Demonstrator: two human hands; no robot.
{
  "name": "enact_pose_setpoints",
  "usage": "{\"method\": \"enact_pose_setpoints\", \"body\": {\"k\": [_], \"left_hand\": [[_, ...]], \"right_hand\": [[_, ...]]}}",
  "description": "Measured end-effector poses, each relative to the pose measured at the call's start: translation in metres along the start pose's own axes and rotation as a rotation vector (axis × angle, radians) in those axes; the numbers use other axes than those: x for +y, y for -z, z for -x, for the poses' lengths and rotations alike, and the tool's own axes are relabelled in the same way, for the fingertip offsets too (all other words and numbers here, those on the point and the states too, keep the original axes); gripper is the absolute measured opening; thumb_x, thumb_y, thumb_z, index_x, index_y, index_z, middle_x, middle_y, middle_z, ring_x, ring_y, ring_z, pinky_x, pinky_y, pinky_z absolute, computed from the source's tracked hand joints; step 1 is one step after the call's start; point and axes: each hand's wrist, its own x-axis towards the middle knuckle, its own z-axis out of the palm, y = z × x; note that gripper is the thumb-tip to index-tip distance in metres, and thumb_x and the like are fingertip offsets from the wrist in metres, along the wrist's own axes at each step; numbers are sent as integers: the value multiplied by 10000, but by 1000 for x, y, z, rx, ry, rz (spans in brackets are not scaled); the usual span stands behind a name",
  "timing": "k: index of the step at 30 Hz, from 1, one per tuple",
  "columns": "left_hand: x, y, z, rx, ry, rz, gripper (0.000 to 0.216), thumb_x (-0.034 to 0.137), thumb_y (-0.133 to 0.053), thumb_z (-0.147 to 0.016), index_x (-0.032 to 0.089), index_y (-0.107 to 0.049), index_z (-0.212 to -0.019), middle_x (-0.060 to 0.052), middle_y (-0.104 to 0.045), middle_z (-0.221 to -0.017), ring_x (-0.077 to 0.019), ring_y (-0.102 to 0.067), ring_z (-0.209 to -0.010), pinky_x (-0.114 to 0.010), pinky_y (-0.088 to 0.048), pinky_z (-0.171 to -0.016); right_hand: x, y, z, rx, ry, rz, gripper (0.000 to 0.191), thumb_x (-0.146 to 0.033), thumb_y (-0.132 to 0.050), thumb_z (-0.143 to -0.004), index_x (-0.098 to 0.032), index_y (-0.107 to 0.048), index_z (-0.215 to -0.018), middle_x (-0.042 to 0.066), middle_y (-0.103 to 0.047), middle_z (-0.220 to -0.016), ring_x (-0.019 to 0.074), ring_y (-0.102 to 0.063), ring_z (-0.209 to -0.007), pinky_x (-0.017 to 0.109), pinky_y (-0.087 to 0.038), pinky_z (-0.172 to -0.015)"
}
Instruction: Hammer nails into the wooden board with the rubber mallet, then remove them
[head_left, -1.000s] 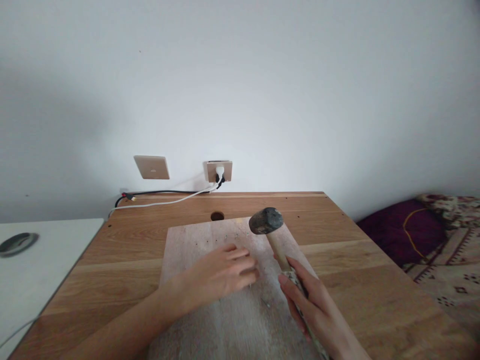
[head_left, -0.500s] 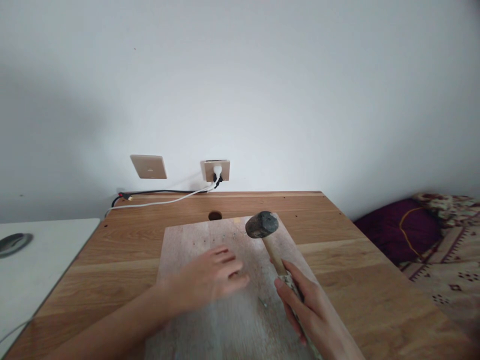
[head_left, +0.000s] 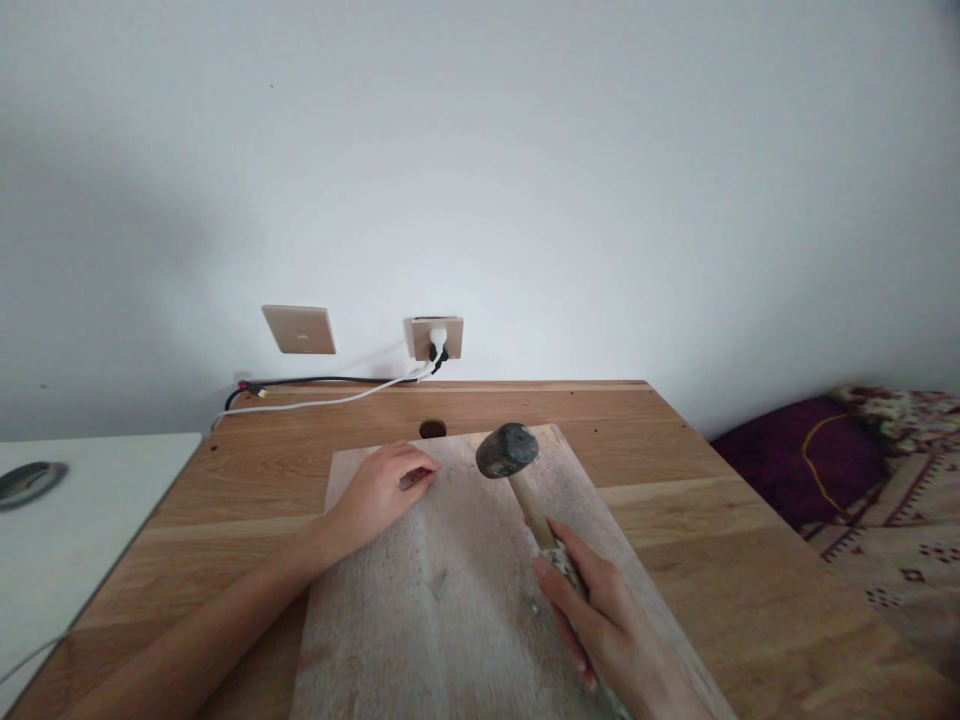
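Over the pale wooden board [head_left: 450, 600] on the brown desk [head_left: 675, 470], the right hand [head_left: 600, 625] grips a dark-headed wooden hammer [head_left: 508, 450], while the left hand [head_left: 379, 492] rests curled near the board's far-left corner, its hold unclear.

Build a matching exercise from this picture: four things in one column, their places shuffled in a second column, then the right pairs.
Things
1. hammer
2. left hand
3. white plug
4. round hole

Places
A. in the wall socket
B. in the desk, just beyond the board
C. gripped at the handle by the right hand
D. on the far left part of the board

Pairs: 1-C, 2-D, 3-A, 4-B
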Motion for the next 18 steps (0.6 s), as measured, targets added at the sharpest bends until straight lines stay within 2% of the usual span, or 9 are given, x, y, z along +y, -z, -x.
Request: {"method": "enact_pose_setpoints", "body": {"k": [8,12,15,18], "left_hand": [[3,3,1,-2,4,19,152,92,-682,-895,222,-759,-881,-22,-774,-885,-198,-716,-859,-320,-522,-821],[5,4,1,10,22,21,152,89,-674,-903,217,-755,-889,-29,-771,-904,-201,-711,-879,-320,-521,-831],[4,3,0,-26,23,47,136,128,-664,-930,218,-761,-897,-31,-768,-906,-202,-709,-889,-328,-524,-844],[2,1,0,-48,13,83,123,151,-673,-929,222,-772,-953,-50,-771,-1017,-224,-703,-993,-352,-524,-905]], "right_hand": [[-5,-16,-9,-111,44,-63,715,-678,-497,-970,-152,-500,-1454,-108,-434,-438,108,-368,-347,188,-337,-331],[-10,-19,-11,-99,50,-72,731,-669,-508,-965,-148,-473,-1477,-110,-440,-451,106,-380,-350,184,-346,-334],[-11,-19,-11,-111,39,-61,752,-670,-502,-968,-137,-454,-1496,-109,-446,-446,109,-393,-353,183,-362,-344],[-14,-20,-10,-120,35,-48,746,-661,-486,-986,-138,-434,-1516,-106,-456,-456,111,-407,-361,183,-367,-354]]}}
